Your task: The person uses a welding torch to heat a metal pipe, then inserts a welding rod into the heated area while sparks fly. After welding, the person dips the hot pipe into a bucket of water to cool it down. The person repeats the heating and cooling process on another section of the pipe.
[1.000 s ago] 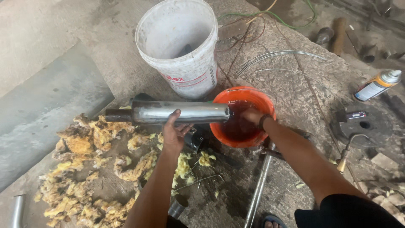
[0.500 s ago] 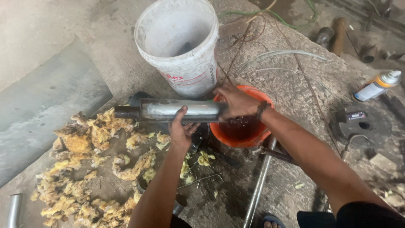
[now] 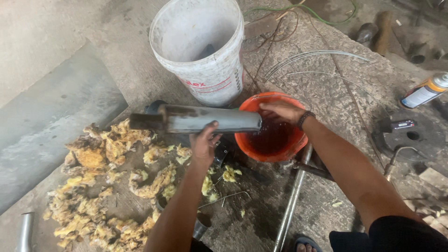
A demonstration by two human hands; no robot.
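A dull metal cylinder with a narrower dark pipe end is held level above the ground. My left hand grips it from below near its middle. My right hand rests at its right end, over an orange bowl of dark reddish liquid. Whether the right hand's fingers hold the cylinder's end or only touch it I cannot tell.
A large white plastic bucket stands behind the cylinder. Yellowish fibrous wadding lies heaped at the left. A thin metal rod lies below the bowl. A spray can and a round metal disc sit at the right. Wires cross the concrete.
My right hand came up out of the orange bowl to the cylinder's right end. The cylinder shifted a little leftward and the camera view moved slightly.
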